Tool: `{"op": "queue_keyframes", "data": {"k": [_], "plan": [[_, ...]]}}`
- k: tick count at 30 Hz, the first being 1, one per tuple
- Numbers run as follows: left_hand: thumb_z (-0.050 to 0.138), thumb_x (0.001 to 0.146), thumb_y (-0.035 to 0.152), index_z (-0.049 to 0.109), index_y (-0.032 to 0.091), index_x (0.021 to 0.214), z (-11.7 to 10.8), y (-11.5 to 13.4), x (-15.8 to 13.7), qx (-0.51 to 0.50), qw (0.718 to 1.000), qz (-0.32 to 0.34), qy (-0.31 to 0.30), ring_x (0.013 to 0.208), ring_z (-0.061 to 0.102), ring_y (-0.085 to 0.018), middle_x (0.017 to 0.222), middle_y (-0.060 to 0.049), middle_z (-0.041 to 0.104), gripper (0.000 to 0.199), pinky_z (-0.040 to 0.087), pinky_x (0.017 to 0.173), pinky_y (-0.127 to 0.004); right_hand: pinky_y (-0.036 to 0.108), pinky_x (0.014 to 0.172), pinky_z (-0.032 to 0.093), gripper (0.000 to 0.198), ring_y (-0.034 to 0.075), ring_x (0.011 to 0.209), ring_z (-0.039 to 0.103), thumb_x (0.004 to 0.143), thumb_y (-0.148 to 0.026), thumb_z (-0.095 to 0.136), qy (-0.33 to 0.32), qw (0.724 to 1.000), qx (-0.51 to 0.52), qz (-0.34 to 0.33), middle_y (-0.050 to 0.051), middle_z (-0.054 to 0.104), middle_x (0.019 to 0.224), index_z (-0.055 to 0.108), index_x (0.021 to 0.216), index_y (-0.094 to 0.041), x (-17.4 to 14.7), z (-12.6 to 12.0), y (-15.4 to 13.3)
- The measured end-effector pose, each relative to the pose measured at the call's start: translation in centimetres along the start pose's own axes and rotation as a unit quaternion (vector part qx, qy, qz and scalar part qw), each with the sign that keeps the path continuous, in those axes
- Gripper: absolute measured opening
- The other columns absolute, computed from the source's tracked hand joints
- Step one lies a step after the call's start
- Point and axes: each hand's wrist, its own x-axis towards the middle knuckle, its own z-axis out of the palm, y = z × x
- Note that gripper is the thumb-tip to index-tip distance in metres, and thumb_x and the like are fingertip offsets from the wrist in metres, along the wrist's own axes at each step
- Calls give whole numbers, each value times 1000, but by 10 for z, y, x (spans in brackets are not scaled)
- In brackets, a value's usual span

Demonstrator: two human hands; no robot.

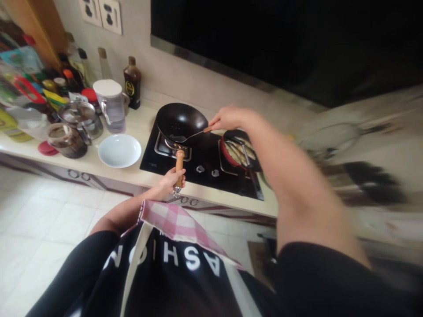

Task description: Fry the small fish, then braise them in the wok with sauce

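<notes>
A black wok (172,115) sits tilted on the left burner of the black glass hob (152,160). My left hand (174,177) is wrapped round its wooden handle, which points toward me. My right hand (226,119) is closed on the wooden handle of a spatula (195,134). The spatula's metal end reaches down into the wok; its blade shows only in part. To the right, a red pan (228,154) holding several fish (236,149) stands on the other burner, partly behind my right arm. A dark utensil lies across that pan.
A white bowl (119,151) stands left of the hob. Beyond it are a water pitcher (114,110), a dark sauce bottle (132,83), a steel pot (94,119) and a jar (68,141). A range hood (280,39) overhangs the hob's back right. Items farther right are blurred.
</notes>
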Motion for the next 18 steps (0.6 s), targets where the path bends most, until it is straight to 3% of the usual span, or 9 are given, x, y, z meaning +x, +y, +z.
{"op": "queue_keyframes", "data": {"k": [5, 8, 12, 15, 18], "plan": [[61, 91, 23, 44, 19, 91, -2, -3, 5, -1, 1000, -9, 4, 45, 55, -12, 59, 2, 55, 18, 52, 49, -26, 33, 88, 51, 33, 23, 105, 65, 93, -29, 52, 2, 997, 35, 64, 5, 70, 120, 73, 118, -28, 8, 25, -48], [62, 90, 26, 44, 19, 95, -4, -2, 5, -12, 1000, -21, -10, 48, 59, -15, 61, 1, 58, 20, 55, 51, -31, 39, 92, 50, 35, 27, 113, 62, 94, -21, 48, 21, 993, 35, 111, 13, 67, 125, 72, 120, -21, 13, 36, -59], [60, 91, 21, 45, 18, 94, -5, 1, 4, -37, 998, -39, -34, 51, 61, -16, 64, -2, 60, 16, 56, 52, -32, 45, 96, 47, 31, 30, 115, 61, 93, -29, 59, -6, 993, 15, 119, 15, 67, 122, 73, 117, -17, 18, 23, -39], [61, 89, 18, 46, 17, 90, -4, 1, 5, -45, 998, -39, -33, 46, 55, -12, 61, 0, 56, 15, 50, 46, -26, 42, 95, 47, 30, 27, 110, 63, 89, -43, 64, -43, 995, 7, 86, 6, 71, 116, 77, 108, -24, 17, 2, -13], [62, 88, 16, 45, 18, 88, -3, -1, 7, -54, 998, -31, -20, 42, 48, -9, 59, 3, 51, 16, 43, 41, -21, 36, 92, 49, 24, 22, 101, 66, 84, -43, 70, -60, 997, 0, 48, -2, 74, 109, 78, 102, -30, 13, -8, -2]]}}
